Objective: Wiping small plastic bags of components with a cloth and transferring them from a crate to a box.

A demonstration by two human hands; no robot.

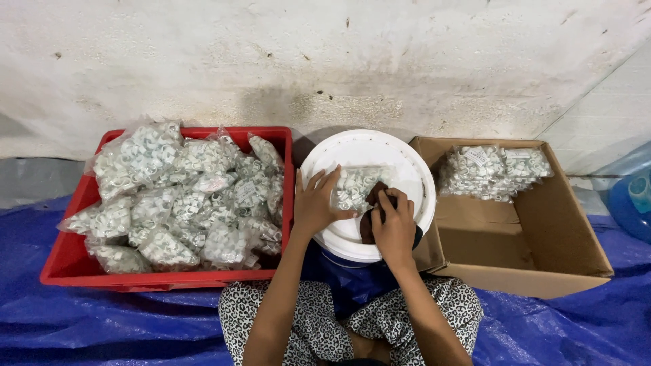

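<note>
Left hand point(315, 203) flat on a clear bag of white rings point(356, 186), fingers spread; right hand point(393, 227) just beside, pinched on a dark brown object point(371, 203). Bag atop white bucket lid point(407, 163), between red crate point(68, 261) of filled bags and cardboard box point(542, 251).

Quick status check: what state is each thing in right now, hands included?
Left hand: flat on the clear bag, fingers spread.
Right hand: pressing a dark object onto the bag.
Clear bag: filled with white rings, lying on the bucket lid.
Bucket lid: on the bucket.
Red crate: heaped with filled bags.
Cardboard box: open, few bags at back.
</note>
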